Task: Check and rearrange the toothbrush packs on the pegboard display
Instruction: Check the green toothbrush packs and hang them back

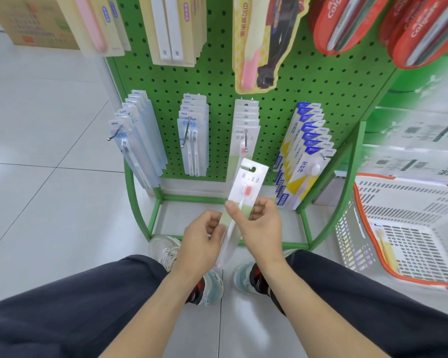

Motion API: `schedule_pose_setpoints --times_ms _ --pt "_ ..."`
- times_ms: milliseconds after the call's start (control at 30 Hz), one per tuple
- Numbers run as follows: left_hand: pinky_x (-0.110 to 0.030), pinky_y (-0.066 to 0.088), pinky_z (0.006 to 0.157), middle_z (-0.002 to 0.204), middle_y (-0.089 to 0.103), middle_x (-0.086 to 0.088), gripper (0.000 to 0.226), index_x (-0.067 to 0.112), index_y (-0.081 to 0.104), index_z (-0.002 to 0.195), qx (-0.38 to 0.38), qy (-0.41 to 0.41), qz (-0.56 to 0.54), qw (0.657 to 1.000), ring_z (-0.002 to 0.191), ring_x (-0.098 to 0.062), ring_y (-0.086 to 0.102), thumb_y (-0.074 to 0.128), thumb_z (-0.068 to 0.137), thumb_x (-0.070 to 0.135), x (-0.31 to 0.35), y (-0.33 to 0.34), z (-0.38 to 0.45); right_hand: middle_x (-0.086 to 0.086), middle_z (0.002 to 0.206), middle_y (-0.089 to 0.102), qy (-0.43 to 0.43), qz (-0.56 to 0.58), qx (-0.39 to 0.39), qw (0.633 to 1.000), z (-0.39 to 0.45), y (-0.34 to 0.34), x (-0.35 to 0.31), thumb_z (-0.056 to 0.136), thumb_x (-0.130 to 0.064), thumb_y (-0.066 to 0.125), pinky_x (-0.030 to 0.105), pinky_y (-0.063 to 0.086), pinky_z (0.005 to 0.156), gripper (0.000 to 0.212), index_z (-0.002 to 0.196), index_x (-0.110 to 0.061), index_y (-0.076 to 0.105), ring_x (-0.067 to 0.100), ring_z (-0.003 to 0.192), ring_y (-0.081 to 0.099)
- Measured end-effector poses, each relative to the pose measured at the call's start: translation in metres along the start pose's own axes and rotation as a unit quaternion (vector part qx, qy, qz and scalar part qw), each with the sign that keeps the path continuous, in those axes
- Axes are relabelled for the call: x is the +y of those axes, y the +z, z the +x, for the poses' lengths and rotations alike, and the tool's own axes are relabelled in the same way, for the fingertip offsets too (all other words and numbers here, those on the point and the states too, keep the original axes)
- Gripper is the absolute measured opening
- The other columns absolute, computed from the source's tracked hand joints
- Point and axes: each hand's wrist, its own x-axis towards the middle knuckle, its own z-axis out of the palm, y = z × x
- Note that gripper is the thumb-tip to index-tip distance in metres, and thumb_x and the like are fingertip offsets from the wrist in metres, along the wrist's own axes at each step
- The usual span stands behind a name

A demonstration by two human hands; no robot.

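— What's the person got there?

— One toothbrush pack (pixel 243 192), white card w/ a pink brush head, held tilted in front of the green pegboard (pixel 217 81), low down, just below the bottom row of hooks. It's off its peg; the hang hole at the top is free.

— Both hands on it?

— Yep. Left hand (pixel 201 244) has its fingers curled round the lower end of the pack. Right hand (pixel 261 226) pinches the middle, thumb across the front, fingers behind.

— Where'd that kind hang?

— Matching packs (pixel 246 125) sit on the third hook from the left, right above the held one (same white card, same lettering). Left of them are two hooks of clear blister packs (pixel 193 135), and to the right a stack of blue-and-yellow packs (pixel 305 156).

— Anything else nearby?

— A white basket w/ orange trim (pixel 409 228) on the floor to the right, a yellow brush lying in it. Red Colgate packs (pixel 347 24) hang up top. Cardboard box (pixel 29 19) far left on the tiles.
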Motion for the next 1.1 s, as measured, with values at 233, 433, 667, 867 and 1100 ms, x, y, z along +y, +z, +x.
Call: schedule_pose_setpoints --times_ms 233,433,667,867,1100 --pt "-0.018 0.052 0.077 0.091 0.076 0.002 0.014 0.011 0.066 0.104 -0.140 -0.110 -0.041 0.983 0.083 -0.009 0.069 0.058 0.097 0.003 -0.019 -0.007 -0.049 0.016 0.074 0.071 0.068 -0.027 -0.104 0.992 -0.028 -0.049 0.024 0.093 -0.049 0.065 0.033 0.049 0.052 0.044 0.094 -0.005 0.062 0.022 0.053 0.060" --pt "-0.038 0.053 0.096 0.105 0.077 -0.002 0.018 0.018 0.070 0.113 -0.160 -0.186 -0.124 0.961 0.103 -0.018 0.071 0.056 0.103 0.020 -0.035 -0.011 -0.074 0.006 0.071 0.074 0.122 -0.052 -0.275 0.952 -0.062 -0.052 0.053 0.098 -0.039 0.062 0.030 0.048 0.052 0.026 0.099 -0.014 0.069 0.022 0.054 0.064" --pt "-0.025 0.047 0.071 0.078 0.073 -0.007 0.009 0.022 0.063 0.103 -0.098 -0.137 -0.022 0.985 0.072 -0.013 0.061 0.058 0.100 0.016 -0.033 -0.009 -0.080 -0.014 0.088 0.056 -0.091 -0.249 -0.204 0.943 -0.060 -0.045 0.058 0.088 -0.040 0.073 0.019 0.047 0.067 0.039 0.122 -0.035 0.054 0.010 0.071 0.055" --pt "-0.016 0.052 0.085 0.109 0.074 0.018 0.041 0.035 0.050 0.132 -0.186 -0.091 -0.044 0.977 0.099 -0.003 0.070 0.055 0.100 0.009 -0.018 -0.002 -0.111 -0.007 0.063 0.060 -0.060 -0.315 -0.210 0.924 -0.089 -0.043 0.068 0.098 -0.026 0.050 0.042 0.051 0.064 0.008 0.104 -0.021 0.048 0.021 0.064 0.061" --pt "-0.010 0.044 0.068 0.082 0.073 0.021 0.058 0.050 0.044 0.127 -0.174 -0.072 -0.023 0.982 0.073 0.000 0.067 0.051 0.097 0.001 -0.017 0.006 -0.119 0.000 0.069 0.065 0.010 -0.225 -0.178 0.958 -0.095 -0.049 0.072 0.104 -0.035 0.048 0.035 0.049 0.058 0.018 0.091 -0.021 0.048 0.015 0.063 0.063"
